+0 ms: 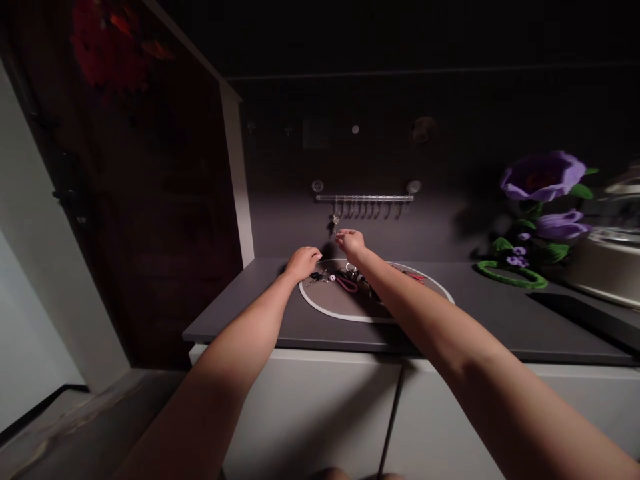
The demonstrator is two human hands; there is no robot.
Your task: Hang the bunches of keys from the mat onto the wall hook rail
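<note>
A clear rail (365,198) with a row of small hooks is fixed to the dark wall. From its left end hangs a small keychain (336,219). Just below and beside the keychain is my right hand (351,244), its fingers pinched together at the keychain's lower end; what lies between them is too small to name. My left hand (303,262) is lower and to the left, above the left rim of an oval mat (325,305), fingers curled and their grip unclear. Keys, a pink loop (347,285) and other small items lie on the mat, partly behind my right forearm.
Purple flowers (545,179) with a green ring base (513,275) stand on the grey counter (230,300) at the right, beside a pale rounded container (610,263). A dark door (175,200) is at the left. White cabinets (320,407) are below.
</note>
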